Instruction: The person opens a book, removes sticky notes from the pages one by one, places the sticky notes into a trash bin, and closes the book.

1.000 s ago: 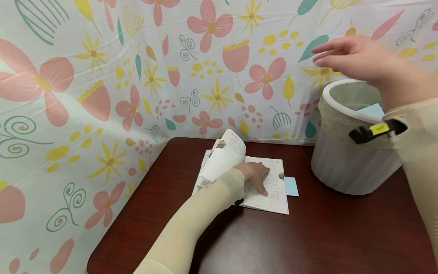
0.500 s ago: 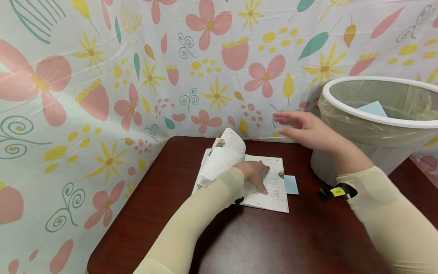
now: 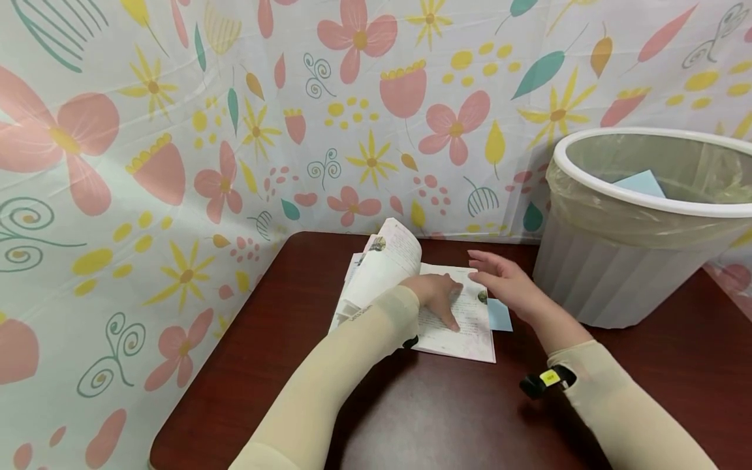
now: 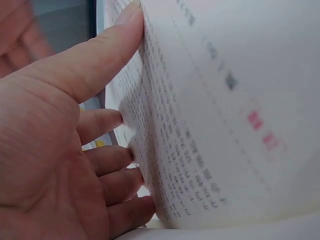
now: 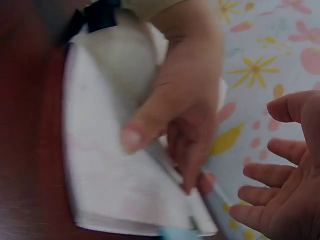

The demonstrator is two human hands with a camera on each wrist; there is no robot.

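An open book (image 3: 470, 326) lies on the table, with a bundle of its pages (image 3: 384, 267) curling up on the left. My left hand (image 3: 435, 297) rests on the right-hand page, thumb and fingers spread; in the left wrist view its fingertips (image 4: 132, 215) touch the printed paper. From under the book's right edge a light blue paper slip (image 3: 500, 315) sticks out. My right hand (image 3: 505, 281), holding nothing, hovers by that edge with its fingers extended. In the right wrist view those fingers (image 5: 270, 175) are apart and the book is blurred.
On the right of the dark red-brown table (image 3: 470, 418) stands a grey bin (image 3: 611, 274) with a clear liner. Another light blue paper (image 3: 643, 184) lies inside it. A floral curtain (image 3: 264, 98) hangs behind and along the left side.
My right hand has come away from above the bin, moving left and down to the book's right edge. My left hand has stayed on the page.
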